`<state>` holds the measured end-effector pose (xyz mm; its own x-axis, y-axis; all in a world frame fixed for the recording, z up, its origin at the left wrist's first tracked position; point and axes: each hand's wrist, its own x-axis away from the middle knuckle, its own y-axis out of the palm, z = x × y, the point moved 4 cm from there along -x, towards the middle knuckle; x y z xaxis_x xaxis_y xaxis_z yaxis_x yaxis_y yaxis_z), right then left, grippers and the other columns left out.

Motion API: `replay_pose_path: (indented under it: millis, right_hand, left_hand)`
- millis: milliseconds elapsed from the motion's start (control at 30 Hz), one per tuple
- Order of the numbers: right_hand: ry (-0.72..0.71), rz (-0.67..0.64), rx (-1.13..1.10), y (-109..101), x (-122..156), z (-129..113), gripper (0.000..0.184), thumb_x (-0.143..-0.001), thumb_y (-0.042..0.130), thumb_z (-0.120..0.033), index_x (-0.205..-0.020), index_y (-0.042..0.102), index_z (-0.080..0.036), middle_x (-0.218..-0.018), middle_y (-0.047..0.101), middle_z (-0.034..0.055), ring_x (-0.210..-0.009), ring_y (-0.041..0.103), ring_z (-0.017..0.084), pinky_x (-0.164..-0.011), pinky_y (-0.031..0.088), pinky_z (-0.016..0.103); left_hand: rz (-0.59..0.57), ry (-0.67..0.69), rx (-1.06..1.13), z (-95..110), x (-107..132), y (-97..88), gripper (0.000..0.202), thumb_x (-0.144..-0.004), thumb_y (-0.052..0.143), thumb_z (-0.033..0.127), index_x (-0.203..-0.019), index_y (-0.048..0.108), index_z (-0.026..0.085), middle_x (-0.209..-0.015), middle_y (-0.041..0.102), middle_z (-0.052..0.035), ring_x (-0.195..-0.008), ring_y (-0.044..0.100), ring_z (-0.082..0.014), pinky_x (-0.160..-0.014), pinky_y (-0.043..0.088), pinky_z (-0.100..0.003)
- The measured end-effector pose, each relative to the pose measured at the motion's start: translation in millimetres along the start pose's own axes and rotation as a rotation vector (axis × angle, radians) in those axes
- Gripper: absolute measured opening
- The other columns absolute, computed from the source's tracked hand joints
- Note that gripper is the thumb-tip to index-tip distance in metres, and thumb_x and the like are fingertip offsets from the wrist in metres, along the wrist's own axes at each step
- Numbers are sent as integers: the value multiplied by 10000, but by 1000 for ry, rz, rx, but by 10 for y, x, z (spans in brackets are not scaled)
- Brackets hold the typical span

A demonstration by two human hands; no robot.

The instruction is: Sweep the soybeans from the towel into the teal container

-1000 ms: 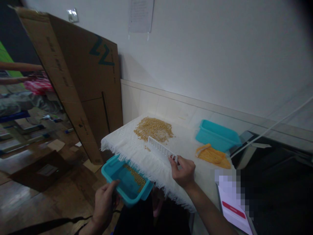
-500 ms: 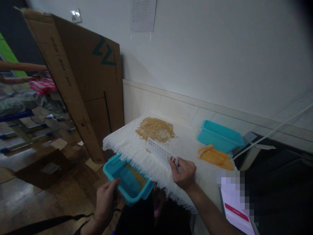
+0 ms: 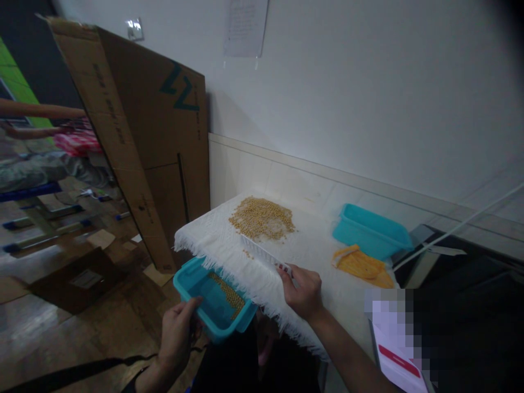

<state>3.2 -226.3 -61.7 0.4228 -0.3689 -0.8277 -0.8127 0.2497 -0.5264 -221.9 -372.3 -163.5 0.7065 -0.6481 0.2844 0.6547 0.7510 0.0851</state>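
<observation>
My left hand (image 3: 177, 333) grips the near rim of a teal plastic tub (image 3: 210, 299), held just below the table's front edge; a strip of yellow beans lies inside it. My right hand (image 3: 302, 292) is closed on one end of a long white slatted strip (image 3: 262, 252), which lies on the white fringed cloth (image 3: 229, 256) with its far end by a pile of yellow beans (image 3: 262, 217). A few loose beans (image 3: 246, 253) sit on the near side of the strip.
A second teal tub (image 3: 370, 230) and an orange mesh bag (image 3: 360, 265) lie at the table's right. A tall cardboard sheet (image 3: 143, 136) leans on the wall at left. Another person's arms (image 3: 36, 112) reach in far left. A paper with a red label (image 3: 399, 363) sits bottom right.
The white strip has been tipped down flatter on the cloth, and my right hand has shifted slightly left. The tub and my left hand have barely moved.
</observation>
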Motion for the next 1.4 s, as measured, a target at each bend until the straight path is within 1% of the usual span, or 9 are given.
replay_pose_path:
  millis: [300, 567, 733, 867, 1000, 1100, 1167, 1267, 1400]
  right_hand:
    - [5, -29, -78, 34, 12, -39, 121, -860, 552, -142, -893, 668, -147, -763, 736, 60, -630, 694, 146, -603, 527, 222]
    - [2, -50, -133, 17, -2, -126, 122, -868, 553, -161, -879, 674, -150, -751, 739, 61, -615, 697, 154, -588, 528, 222]
    - [20, -65, -182, 23, -5, -155, 110, -858, 577, -172, -875, 683, -150, -741, 738, 60, -596, 692, 152, -581, 521, 215]
    - [88, -103, -262, 23, -39, -180, 103, -841, 604, -198, -851, 696, -153, -723, 735, 49, -589, 691, 152, -571, 513, 207]
    - [282, -104, -342, 32, -58, -91, 165, -855, 591, -262, -800, 696, -147, -662, 711, 30, -565, 679, 146, -540, 506, 192]
    - [384, 17, -187, 2, -29, 94, 232, -869, 572, -320, -790, 684, -133, -662, 705, 44, -554, 663, 148, -525, 493, 201]
    - [366, 65, -16, -15, -6, 211, 265, -873, 565, -348, -786, 683, -127, -639, 698, 50, -531, 651, 151, -528, 481, 212]
    - [304, 53, 125, -8, 12, 321, 288, -896, 527, -358, -819, 688, -131, -625, 696, 51, -524, 653, 155, -529, 463, 215]
    - [284, 31, 165, 5, 10, 344, 293, -916, 489, -351, -849, 684, -143, -645, 706, 51, -542, 661, 157, -532, 453, 215]
  left_hand:
    - [-9, 15, -4, -25, -18, -1, 434, -703, 612, 487, -406, 494, 193, -273, 430, 47, -254, 342, -78, -293, 218, -194]
    - [-19, 27, -9, -37, -27, -7, 439, -710, 606, 498, -416, 510, 186, -284, 446, 41, -266, 368, -83, -310, 237, -192]
    - [-6, 24, -12, -39, -12, 5, 440, -717, 604, 485, -408, 514, 185, -274, 441, 44, -250, 350, -79, -297, 217, -191]
    - [-1, 24, -12, -46, 5, 6, 445, -718, 605, 479, -397, 506, 186, -264, 433, 45, -243, 341, -77, -290, 215, -193]
    - [-3, 23, -14, -40, 12, 2, 429, -704, 619, 473, -405, 508, 187, -272, 441, 46, -251, 345, -74, -294, 230, -190]
    - [-4, 15, -5, -43, 4, 3, 413, -685, 628, 479, -416, 501, 192, -287, 443, 54, -263, 353, -74, -299, 241, -186]
    - [-2, 8, 0, -51, -4, 4, 417, -685, 620, 489, -418, 494, 195, -290, 435, 58, -265, 355, -75, -297, 235, -184]
    - [-4, 0, 1, -61, -13, 7, 425, -686, 619, 497, -415, 497, 192, -291, 433, 58, -262, 353, -72, -294, 225, -183]
    - [-17, -2, 0, -52, -13, 13, 434, -697, 614, 492, -405, 510, 187, -280, 434, 53, -253, 337, -68, -293, 231, -185]
